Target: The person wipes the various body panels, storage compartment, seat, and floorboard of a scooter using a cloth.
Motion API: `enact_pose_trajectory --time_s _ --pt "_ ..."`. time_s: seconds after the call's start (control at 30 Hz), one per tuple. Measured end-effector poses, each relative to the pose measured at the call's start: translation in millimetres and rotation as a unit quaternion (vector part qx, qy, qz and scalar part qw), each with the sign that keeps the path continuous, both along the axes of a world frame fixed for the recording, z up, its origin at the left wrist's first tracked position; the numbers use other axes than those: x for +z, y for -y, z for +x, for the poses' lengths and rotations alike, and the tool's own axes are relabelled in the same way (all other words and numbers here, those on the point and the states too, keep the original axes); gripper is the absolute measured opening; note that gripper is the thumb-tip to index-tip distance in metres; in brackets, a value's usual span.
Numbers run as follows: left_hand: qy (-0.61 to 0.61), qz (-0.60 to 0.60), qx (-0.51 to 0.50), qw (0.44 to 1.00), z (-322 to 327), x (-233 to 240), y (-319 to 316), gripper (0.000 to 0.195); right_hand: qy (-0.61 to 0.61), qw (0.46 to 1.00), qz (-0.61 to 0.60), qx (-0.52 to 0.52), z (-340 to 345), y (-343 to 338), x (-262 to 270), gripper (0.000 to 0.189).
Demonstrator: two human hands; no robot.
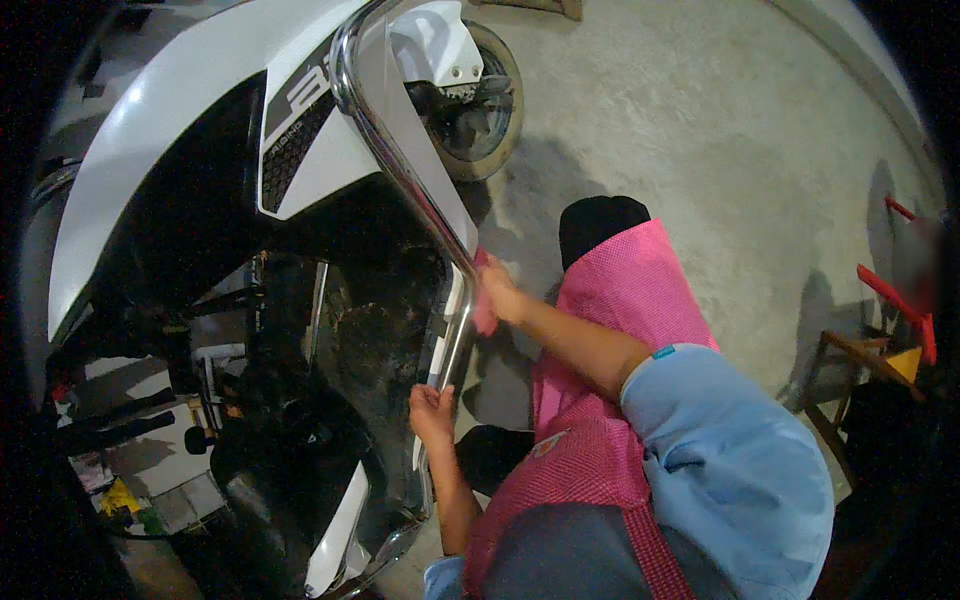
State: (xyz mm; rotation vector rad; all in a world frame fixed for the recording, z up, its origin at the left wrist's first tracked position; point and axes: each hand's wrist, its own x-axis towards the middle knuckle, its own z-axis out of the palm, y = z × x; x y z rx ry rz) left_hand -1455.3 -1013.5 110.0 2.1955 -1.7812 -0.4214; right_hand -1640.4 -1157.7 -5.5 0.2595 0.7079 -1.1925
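A white and black motor scooter fills the left half of the view, with a chrome guard bar running along its side. My right hand presses a pink cloth against the outer side of the bar near its bend; the fingers are partly hidden behind the cloth and bar. Lower down, my left hand grips the same chrome bar, thumb on top. Between the hands, white strips show along the bar's inner side. A pink apron covers my lap and legs.
A scooter wheel rests on the concrete floor ahead. At the right stand a wooden stool and red-framed items. Boxes and a yellow item lie beyond the scooter at lower left. A wooden piece is at the top edge.
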Motion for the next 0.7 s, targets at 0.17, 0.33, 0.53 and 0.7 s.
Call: enact_pose_trajectory --time_s 0.17,0.33,0.53,0.7 --pt "0.01 -0.002 -0.009 1.0 1 -5 3 0.032 -0.207 0.974 -0.02 0.087 -43 36 50 0.041" --pt "0.027 -0.007 -0.012 1.0 0 0 -2 0.031 -0.342 0.897 -0.267 -0.082 -80 94 138 0.046" --pt "0.021 -0.004 0.004 1.0 -14 8 2 0.03 -0.388 0.836 -0.35 -0.17 -136 172 227 0.047" --pt "0.024 -0.035 0.007 0.999 -7 0 -7 0.032 -0.448 0.762 -0.423 -0.202 -88 113 177 0.048"
